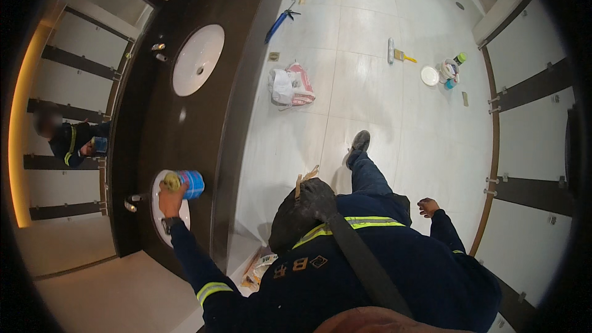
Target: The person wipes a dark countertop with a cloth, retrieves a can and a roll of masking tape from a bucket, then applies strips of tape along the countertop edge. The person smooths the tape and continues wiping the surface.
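Observation:
My left hand (171, 200) is closed around a blue can (193, 184) with a yellowish end, holding it tilted over the nearest white sink basin (161, 222). Whether the can has anything in it does not show. A chrome faucet (131, 203) stands beside that basin, left of the hand. Low at my right side hangs my right hand (427, 207), its fingers loosely bent and holding nothing I can see. A dark bag (303, 209) with a strap lies across my front, and some light brown strips stick out of its top.
More basins (198, 60) line the dark counter (203, 123). On the tiled floor lie a blue caulking gun (282, 23), a red-and-white bag (300, 86), a yellow-handled brush (404, 57), a white lid (430, 75) and a tub of items (449, 73). Stall doors (535, 129) stand to the right.

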`<state>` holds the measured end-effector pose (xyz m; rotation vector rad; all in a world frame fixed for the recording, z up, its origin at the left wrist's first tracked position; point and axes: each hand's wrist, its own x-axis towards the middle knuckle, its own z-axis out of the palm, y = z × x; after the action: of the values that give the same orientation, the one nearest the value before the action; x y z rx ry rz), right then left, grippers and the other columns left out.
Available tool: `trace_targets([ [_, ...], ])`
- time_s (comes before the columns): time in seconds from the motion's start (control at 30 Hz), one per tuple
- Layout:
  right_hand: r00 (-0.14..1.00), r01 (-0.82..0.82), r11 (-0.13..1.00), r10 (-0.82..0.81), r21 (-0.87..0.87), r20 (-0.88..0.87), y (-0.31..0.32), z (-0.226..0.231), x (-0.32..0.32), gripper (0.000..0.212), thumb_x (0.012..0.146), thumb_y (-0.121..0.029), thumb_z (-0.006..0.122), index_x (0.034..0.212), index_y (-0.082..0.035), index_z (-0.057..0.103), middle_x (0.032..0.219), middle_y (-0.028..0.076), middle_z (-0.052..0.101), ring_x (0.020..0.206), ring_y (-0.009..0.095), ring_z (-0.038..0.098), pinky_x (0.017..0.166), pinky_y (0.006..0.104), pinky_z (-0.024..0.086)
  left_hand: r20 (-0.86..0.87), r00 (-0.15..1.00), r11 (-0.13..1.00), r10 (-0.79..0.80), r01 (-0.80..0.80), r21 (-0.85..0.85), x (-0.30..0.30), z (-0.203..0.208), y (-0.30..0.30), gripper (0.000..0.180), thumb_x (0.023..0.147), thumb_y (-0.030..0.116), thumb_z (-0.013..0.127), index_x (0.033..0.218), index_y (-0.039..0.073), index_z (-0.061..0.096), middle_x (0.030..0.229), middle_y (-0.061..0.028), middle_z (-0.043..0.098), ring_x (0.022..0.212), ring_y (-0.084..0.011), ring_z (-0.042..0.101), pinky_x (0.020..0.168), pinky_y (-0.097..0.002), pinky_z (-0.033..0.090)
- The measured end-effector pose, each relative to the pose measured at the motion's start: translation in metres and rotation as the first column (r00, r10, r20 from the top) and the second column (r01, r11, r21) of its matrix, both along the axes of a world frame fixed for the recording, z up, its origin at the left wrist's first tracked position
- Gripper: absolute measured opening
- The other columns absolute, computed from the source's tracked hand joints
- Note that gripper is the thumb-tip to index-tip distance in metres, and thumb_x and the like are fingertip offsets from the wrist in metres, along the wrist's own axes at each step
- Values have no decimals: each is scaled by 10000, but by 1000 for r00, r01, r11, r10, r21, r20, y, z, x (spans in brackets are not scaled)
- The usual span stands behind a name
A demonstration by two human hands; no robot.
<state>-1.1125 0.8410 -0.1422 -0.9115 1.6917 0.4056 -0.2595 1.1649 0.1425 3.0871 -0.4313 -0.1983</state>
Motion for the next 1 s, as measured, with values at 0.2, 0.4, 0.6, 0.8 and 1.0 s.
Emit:
trace_targets([
  [0.2,993,95,994,-91,-55,69,-110,-20,34,377,934,-280,698,1259,-98,646,1020,82,717,813,224,706,704,401,560,-16,994,993,-105,104,-49,55,-16,-212,1116,651,622,829,1512,39,423,1345,-283,621,1234,-433,616,1026,-491,493],
  [0.4,937,-169,876,284,-451,202,-265,-1,113,457,913,-285,725,1272,-10,658,1053,175,750,890,263,728,824,390,582,-7,990,989,-143,143,-45,97,-29,-383,1128,654,640,817,1517,31,420,1337,-301,622,1245,-432,615,1033,-486,495],
  [0.6,829,-316,841,470,-438,304,-365,49,270,470,919,-309,712,1301,-44,648,1148,220,736,1044,321,723,924,411,569,9,992,992,-128,127,21,121,-22,-495,1139,660,656,804,1525,34,401,1335,-306,614,1216,-450,625,1019,-493,503],
  [0.8,798,-436,779,567,-451,207,-444,36,325,464,922,-297,708,1297,-32,649,1144,210,744,1030,319,730,927,404,569,55,994,996,-90,91,-14,159,-36,-556,1121,676,668,807,1523,54,403,1297,-312,623,1191,-459,630,998,-505,509],
  [1.0,701,-608,673,704,-422,113,-505,43,358,511,909,-346,684,1318,-42,646,1265,231,692,1158,390,669,1022,467,519,-16,999,999,50,-50,8,158,-32,-573,1208,631,817,768,1523,61,463,1416,-247,585,1308,-426,573,1085,-493,459],
])
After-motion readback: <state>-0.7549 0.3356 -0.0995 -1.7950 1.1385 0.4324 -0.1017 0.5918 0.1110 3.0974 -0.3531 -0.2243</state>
